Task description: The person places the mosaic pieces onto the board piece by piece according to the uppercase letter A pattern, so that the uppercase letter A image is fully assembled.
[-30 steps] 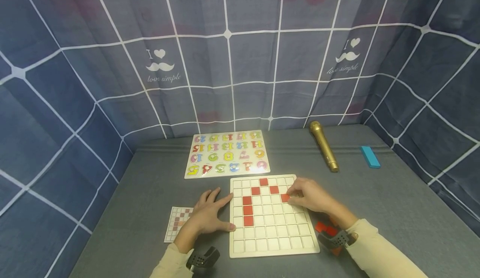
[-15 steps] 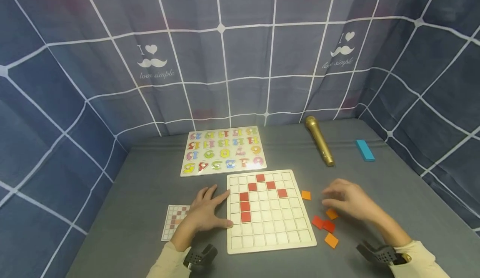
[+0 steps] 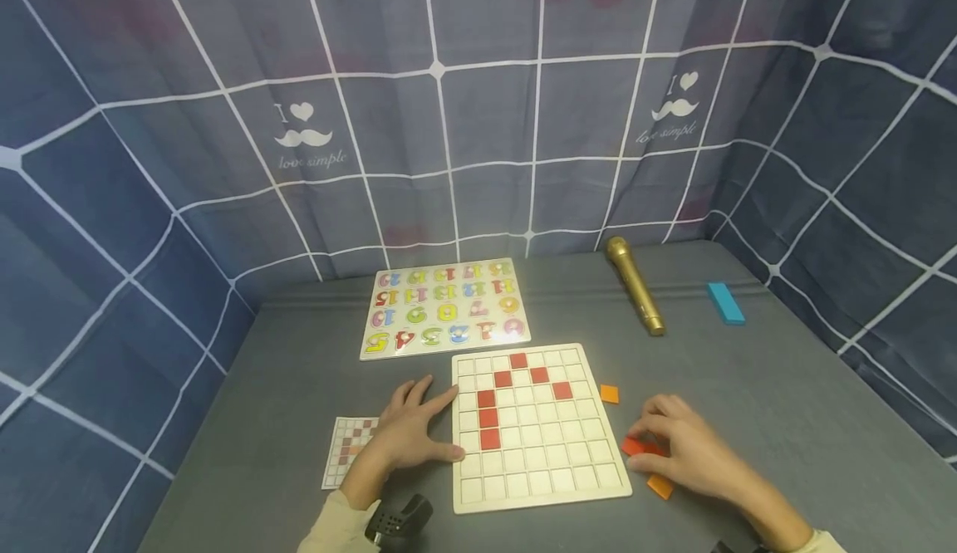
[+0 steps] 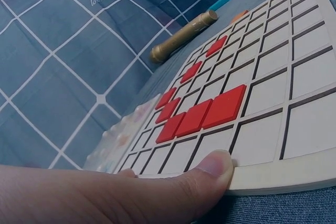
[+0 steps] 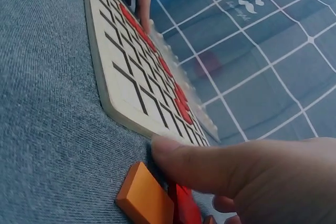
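Observation:
A cream grid board (image 3: 534,503) carries several red tiles (image 3: 488,418) in its squares, seen also in the left wrist view as red tiles (image 4: 197,116). My left hand (image 3: 407,433) rests spread along the board's left edge, its thumb (image 4: 210,171) against the rim. Beyond the right edge, my right hand (image 3: 691,451) is low over loose red tiles (image 3: 639,447), thumb and forefinger parted around them. An orange tile (image 5: 146,195) lies beside the red one (image 5: 184,203) under the right thumb; whether the fingertips grip a tile is hidden. A pattern card (image 3: 336,453) sits partly behind my left hand.
Behind the grid board lies a number puzzle board (image 3: 446,308). A gold microphone (image 3: 635,287) and a blue block (image 3: 725,303) lie at the back right. One orange tile (image 3: 609,393) is just right of the board. A checked curtain (image 3: 486,121) surrounds the table.
My right hand has left the red tile on the board's right part, moved out to the right, then come down and left over the loose tiles. My left hand stays at the board's edge.

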### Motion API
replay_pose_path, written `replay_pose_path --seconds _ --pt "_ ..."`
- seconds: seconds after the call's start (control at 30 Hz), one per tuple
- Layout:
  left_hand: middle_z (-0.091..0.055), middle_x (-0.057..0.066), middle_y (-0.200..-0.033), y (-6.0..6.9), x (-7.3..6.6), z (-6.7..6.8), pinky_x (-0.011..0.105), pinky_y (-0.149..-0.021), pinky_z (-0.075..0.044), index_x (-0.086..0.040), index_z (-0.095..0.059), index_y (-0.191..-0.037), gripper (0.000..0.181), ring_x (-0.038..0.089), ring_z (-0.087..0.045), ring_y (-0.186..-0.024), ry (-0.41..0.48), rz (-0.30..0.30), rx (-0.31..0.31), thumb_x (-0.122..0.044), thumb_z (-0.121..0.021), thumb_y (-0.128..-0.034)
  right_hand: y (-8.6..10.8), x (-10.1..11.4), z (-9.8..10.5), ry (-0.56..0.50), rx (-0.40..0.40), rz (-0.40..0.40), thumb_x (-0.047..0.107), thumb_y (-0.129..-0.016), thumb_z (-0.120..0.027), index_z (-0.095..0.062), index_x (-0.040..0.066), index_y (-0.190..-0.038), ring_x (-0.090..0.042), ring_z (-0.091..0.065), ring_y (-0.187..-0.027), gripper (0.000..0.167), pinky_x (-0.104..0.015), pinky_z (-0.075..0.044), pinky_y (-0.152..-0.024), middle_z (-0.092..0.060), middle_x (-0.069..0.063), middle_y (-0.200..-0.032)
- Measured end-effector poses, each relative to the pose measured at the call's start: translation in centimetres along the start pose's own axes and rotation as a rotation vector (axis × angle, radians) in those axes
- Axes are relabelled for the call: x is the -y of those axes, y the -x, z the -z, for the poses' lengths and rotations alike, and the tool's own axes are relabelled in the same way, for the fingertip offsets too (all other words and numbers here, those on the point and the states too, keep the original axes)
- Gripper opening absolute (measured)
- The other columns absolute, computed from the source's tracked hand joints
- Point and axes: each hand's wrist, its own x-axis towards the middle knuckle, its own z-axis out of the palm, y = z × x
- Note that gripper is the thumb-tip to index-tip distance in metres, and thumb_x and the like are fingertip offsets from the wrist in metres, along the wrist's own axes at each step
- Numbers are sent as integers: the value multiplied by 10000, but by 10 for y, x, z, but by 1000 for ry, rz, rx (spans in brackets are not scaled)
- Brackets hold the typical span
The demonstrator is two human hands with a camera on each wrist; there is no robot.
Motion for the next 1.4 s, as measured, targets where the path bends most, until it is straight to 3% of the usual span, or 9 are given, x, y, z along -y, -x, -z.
replay_pose_path --seconds 0.27,0.47,0.67,0.83,1.1,1.27,1.4 --pt "-247 170 -1619 0 -1 -1 744 -1082 -232 -268 -455 -1483 950 486 -165 -1476 6 18 -2 -491 -876 -661 4 -5 -2 3 -50 18 376 -726 -851 -776 297 -926 24 -364 -877 228 -209 -344 -678 -468 210 -903" --pt "-242 176 -1619 0 0 -2 749 -1076 -235 -265 -452 -1485 958 489 -165 -1472 7 21 1 -500 -874 -658 6 -7 0 52 -38 -23 448 -724 -833 -769 268 -1070 -29 -393 -907 395 -245 -357 -700 -479 176 -933" --pt "-249 197 -1611 0 1 -2 759 -1065 -244 -254 -460 -1481 959 509 -177 -1464 12 9 0 -511 -871 -654 3 -5 2 63 -19 -82 415 -682 -866 -757 277 -915 -56 -396 -895 292 -258 -361 -700 -488 141 -951" --pt "-254 198 -1610 0 1 -2 754 -1069 -242 -255 -464 -1478 950 504 -181 -1465 14 4 -6 -505 -873 -658 2 -5 2 52 -13 -101 434 -667 -869 -744 280 -879 -70 -394 -890 290 -258 -351 -692 -496 128 -957" --pt "-261 204 -1605 0 -1 -1 748 -1074 -242 -244 -468 -1475 950 503 -187 -1462 20 6 -11 -494 -878 -655 -2 -6 0 31 -81 -73 348 -634 -910 -707 302 -796 -73 -439 -900 264 -288 -420 -711 -537 130 -950" --pt "-269 202 -1602 0 -1 -2 747 -1071 -249 -242 -472 -1473 955 503 -197 -1458 13 5 -15 -495 -881 -648 -13 -6 4 34 -189 -20 314 -592 -924 -678 286 -767 -87 -496 -876 304 -315 -446 -698 -572 126 -927" --pt "-265 197 -1605 -1 0 -2 745 -1074 -246 -246 -471 -1474 957 500 -194 -1460 10 3 -12 -504 -878 -647 -23 -3 6 58 -217 13 334 -583 -924 -655 296 -749 -104 -530 -873 318 -338 -470 -701 -593 121 -916"
